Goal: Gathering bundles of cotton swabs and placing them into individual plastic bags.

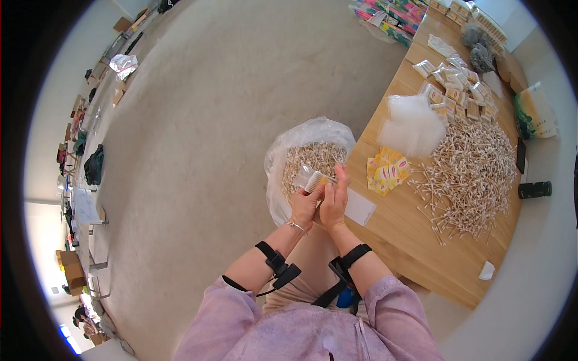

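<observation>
In front of me, over the clear plastic sack (276,195) of loose cotton swabs (313,157), both hands meet at a small clear packet of cotton swabs (314,182). White swab tips line up inside it, and a bit of yellow shows beside them. My left hand (304,209) is closed round the packet's lower end. From the other side my right hand (333,204) pinches it, one finger pointing up along its edge. The fingertips partly cover the packet. Just right of my right hand, a white sheet (359,208) lies on the table edge.
The wooden table (415,256) on my right carries a big heap of cotton swabs (472,174), yellow cards (387,171), a stack of clear bags (412,123) and filled packets (454,84). A dark cylinder (534,189) stands at its far right edge. Cluttered tables (90,207) line the left wall.
</observation>
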